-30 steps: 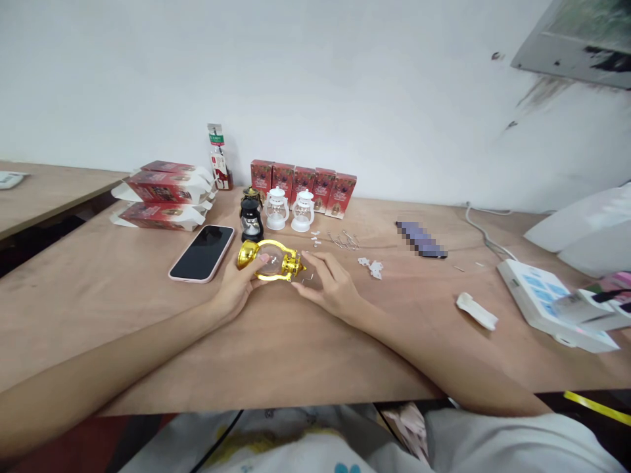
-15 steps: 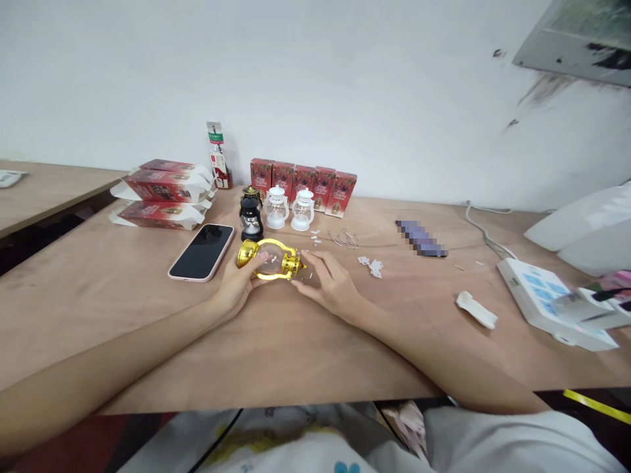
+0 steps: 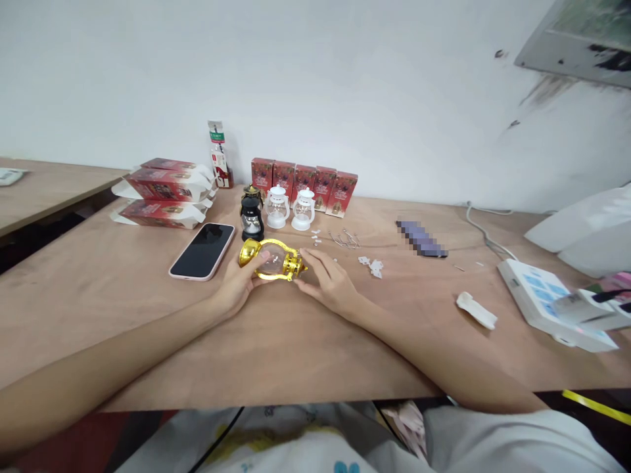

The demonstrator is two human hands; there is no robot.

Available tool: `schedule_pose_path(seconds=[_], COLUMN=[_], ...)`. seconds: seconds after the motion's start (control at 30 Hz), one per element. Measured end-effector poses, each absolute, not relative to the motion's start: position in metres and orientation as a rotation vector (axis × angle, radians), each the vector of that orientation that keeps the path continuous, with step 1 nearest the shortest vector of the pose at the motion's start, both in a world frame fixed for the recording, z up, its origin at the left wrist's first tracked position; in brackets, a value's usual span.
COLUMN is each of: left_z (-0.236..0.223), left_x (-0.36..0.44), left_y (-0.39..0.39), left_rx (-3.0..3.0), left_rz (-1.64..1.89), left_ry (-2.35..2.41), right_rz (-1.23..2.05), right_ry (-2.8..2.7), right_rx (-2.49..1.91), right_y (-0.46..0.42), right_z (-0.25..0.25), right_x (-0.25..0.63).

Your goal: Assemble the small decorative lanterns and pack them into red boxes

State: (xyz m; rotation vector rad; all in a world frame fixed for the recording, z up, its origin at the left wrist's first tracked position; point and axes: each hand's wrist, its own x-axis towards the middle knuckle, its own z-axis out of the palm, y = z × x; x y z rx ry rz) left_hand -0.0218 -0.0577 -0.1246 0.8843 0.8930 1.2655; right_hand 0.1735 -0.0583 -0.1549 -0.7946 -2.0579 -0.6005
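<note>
My left hand is closed around a small gold lantern with a clear globe, its thumb across the globe. The lantern lies on its side, base to the left and pointed cap to the right. At the cap end, my right hand has its thumb and fingertips on either side, pinching a thin wire handle that hardly shows now. Just behind stand a black lantern, a dark one with gold trim partly hidden behind it, and two white lanterns.
Loose wire handles and small white pieces lie right of the lanterns. A phone is at left, near stacked red boxes. More red boxes line the wall. A power strip sits at right.
My right fingers have drawn slightly closer about the cap, and the bent wire seen between them before hardly shows now. The left hand keeps its hold on the lantern.
</note>
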Motion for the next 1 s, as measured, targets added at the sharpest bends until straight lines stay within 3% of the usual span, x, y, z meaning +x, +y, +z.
schedule_pose_path(seconds=[1.0], left_z=[-0.123], left_x=[-0.024], left_y=[-0.057], left_rx=[0.879], left_rz=[1.200], left_ry=[0.807], right_rz=[-0.240], right_ry=[-2.240], right_rx=[-0.776], right_y=[-0.043], right_z=[-0.153], right_x=[0.190])
